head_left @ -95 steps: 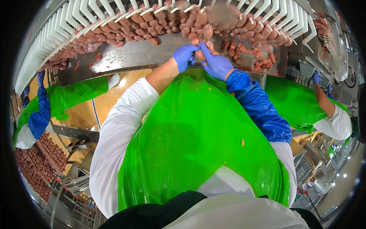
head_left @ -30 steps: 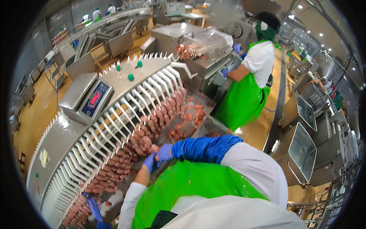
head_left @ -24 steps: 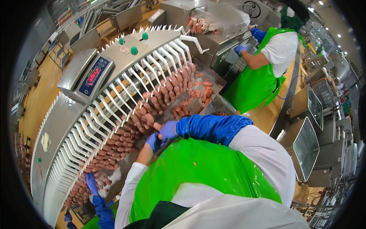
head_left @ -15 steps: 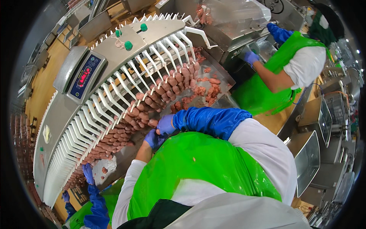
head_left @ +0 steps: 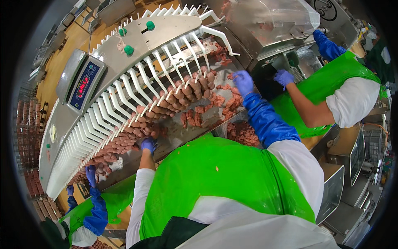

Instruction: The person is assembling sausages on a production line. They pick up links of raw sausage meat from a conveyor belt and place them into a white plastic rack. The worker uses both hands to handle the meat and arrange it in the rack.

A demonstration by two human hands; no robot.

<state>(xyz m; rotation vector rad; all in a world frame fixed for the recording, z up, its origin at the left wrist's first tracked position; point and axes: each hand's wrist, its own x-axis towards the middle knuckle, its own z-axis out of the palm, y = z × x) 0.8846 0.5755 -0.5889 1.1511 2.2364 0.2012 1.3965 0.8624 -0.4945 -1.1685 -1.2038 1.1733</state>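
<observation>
My left hand (head_left: pixel 148 144), in a purple-blue glove, is at the lower edge of the hanging sausage links (head_left: pixel 143 124). Its fingertips are partly hidden against the links, so any grip is unclear. My right hand (head_left: pixel 243 82), gloved alike below a blue sleeve, is raised over the right end of the metal work table (head_left: pixel 170 146), its fingers apart with nothing visible in them. Loose raw sausage meat (head_left: pixel 233 103) lies below that hand. The links hang in rows from white hooked arms (head_left: pixel 122 99) on a long curved metal rack (head_left: pixel 110 52).
A scale with a lit display (head_left: pixel 83 85) sits on the rack among green knobs (head_left: pixel 129 50). To the right, a co-worker in a green apron (head_left: pixel 304 93) stands at a machine with a clear cover (head_left: pixel 286 20). Another co-worker's gloved hand (head_left: pixel 91 176) is at the rack's lower left.
My hands, together at a link before, are now apart. The right has moved up and right over the meat; the left has shifted slightly left. The right co-worker's hands have shifted too.
</observation>
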